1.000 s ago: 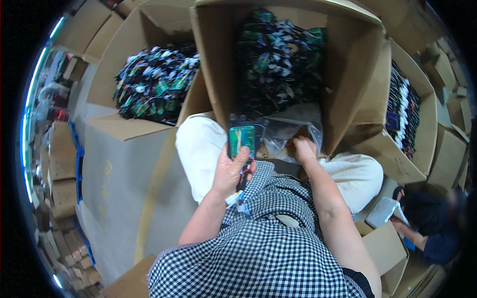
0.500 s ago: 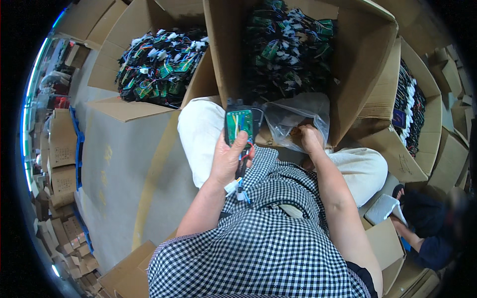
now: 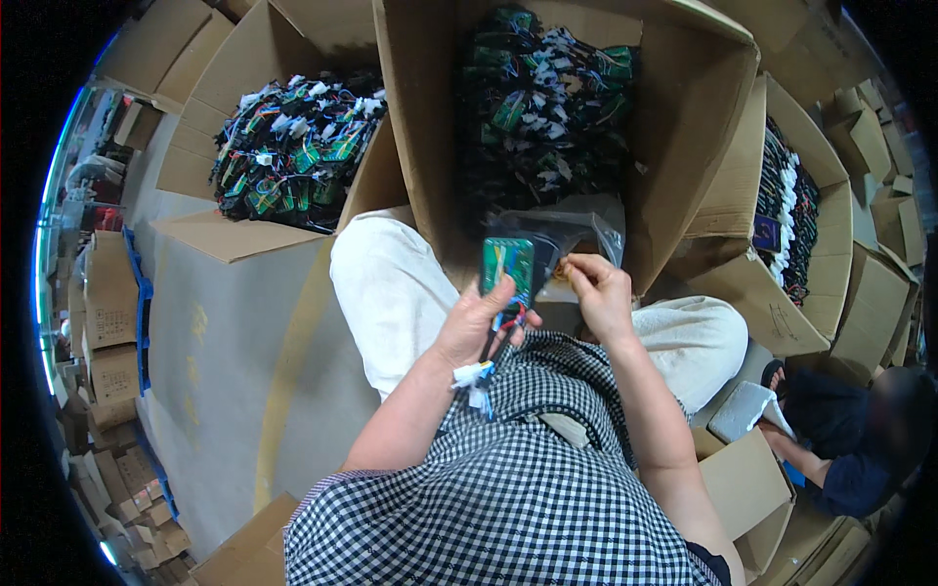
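My left hand (image 3: 479, 317) grips a green circuit board (image 3: 507, 266), thumb across its lower part. Red, blue and black wires run down from the board, ending in white connectors (image 3: 474, 376) below my wrist. Something dark lies behind the board, partly hidden. My right hand (image 3: 601, 293) is closed in a pinch just right of the board. At its fingertips shows something thin and orange-brown, too small to name. Behind this hand a clear plastic bag (image 3: 608, 234) lies at the front of the middle carton (image 3: 699, 146).
Wired circuit boards (image 3: 547, 107) are heaped in the middle carton; another heap (image 3: 293, 151) fills the left carton. The right carton (image 3: 831, 234) holds bundled black cables with white connectors. A person in dark clothes (image 3: 850, 439) sits at the right. Flattened cardboard lies around.
My right hand has come out of the plastic bag and moved toward the board, with a small orange-brown thing in its pinch. My left hand has moved slightly right with the board.
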Demonstrator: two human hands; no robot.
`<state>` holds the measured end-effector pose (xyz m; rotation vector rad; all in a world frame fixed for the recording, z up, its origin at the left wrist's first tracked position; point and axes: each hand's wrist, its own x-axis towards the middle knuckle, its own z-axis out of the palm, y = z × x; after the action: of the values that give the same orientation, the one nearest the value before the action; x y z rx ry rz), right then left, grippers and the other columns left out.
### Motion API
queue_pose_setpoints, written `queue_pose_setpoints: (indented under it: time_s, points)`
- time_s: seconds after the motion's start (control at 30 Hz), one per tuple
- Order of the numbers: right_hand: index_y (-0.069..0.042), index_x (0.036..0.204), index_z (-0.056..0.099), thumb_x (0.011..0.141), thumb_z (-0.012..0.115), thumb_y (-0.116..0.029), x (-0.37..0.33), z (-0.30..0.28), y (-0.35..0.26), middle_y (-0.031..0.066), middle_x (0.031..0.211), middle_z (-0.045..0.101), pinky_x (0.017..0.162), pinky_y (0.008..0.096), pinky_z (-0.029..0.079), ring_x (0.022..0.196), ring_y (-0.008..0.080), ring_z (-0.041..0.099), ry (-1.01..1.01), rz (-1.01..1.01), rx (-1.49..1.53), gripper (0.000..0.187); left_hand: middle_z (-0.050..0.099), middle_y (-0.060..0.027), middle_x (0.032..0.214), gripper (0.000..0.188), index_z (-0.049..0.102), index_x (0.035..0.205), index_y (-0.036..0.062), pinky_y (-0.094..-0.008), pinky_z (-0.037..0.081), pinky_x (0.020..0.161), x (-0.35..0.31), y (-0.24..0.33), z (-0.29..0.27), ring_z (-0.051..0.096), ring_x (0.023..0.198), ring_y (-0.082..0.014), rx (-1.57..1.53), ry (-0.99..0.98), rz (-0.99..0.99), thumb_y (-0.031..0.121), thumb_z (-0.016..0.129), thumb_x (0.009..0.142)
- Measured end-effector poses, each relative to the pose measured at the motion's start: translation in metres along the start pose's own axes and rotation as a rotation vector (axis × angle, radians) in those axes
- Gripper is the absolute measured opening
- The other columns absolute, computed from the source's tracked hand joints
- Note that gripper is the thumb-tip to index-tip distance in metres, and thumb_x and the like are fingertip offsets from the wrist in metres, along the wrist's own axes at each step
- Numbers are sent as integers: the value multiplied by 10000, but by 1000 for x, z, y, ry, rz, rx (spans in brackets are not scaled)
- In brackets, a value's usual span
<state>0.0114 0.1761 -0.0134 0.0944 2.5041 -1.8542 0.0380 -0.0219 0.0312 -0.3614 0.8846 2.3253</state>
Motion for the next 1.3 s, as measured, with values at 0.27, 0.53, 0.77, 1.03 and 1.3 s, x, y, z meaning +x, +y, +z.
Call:
queue_pose_setpoints:
  time_s: [0.27, 0.53, 0.77, 1.03, 1.3]
  points:
    - [43, 692, 587, 715, 615, -16, -20, -3, -42, 129, 653, 489, 576, 314, 429, 619, 234, 543, -34, -127, -234, 69, 610, -100, 969, 388, 478, 1194, 58, -263, 525, 528, 5, -20, -7, 639, 727, -199, -86, -116, -49, 315, 571, 919]
    - [-30, 950, 638, 873, 604, -48, -30, -10, -33, 82, 810, 647, 777, 265, 503, 769, 170, 622, -130, 344, 1353, 86, 549, -120, 1068, 482, 470, 1225, 4, -243, 418, 538, 5, -21, -9, 522, 683, -143, -323, -409, -52, 358, 569, 914]
    - [12, 1015, 600, 930, 485, -72, -36, -51, -14, 134, 733, 660, 559, 226, 509, 518, 165, 605, -996, 472, 581, 166, 550, -116, 993, 499, 446, 1216, 4, -234, 428, 534, -3, 7, 9, 537, 700, -136, -284, -344, 71, 382, 560, 912]
    - [-60, 1345, 474, 730, 741, -462, -4, -71, -60, 210, 1358, 458, 1125, 424, 201, 1279, 328, 415, -399, -292, 888, 782, 575, -93, 947, 368, 491, 1168, 56, -283, 485, 606, -11, 31, 19, 576, 736, -165, 303, -159, 160, 264, 627, 896]
    - [60, 1132, 592, 798, 686, -278, 46, -36, -99, 165, 1233, 585, 1078, 448, 289, 1180, 265, 536, -591, -151, -81, 485, 542, -175, 1018, 317, 522, 1074, 33, -400, 529, 715, -8, 25, 52, 621, 806, -320, 1912, -324, 555, 153, 651, 810]
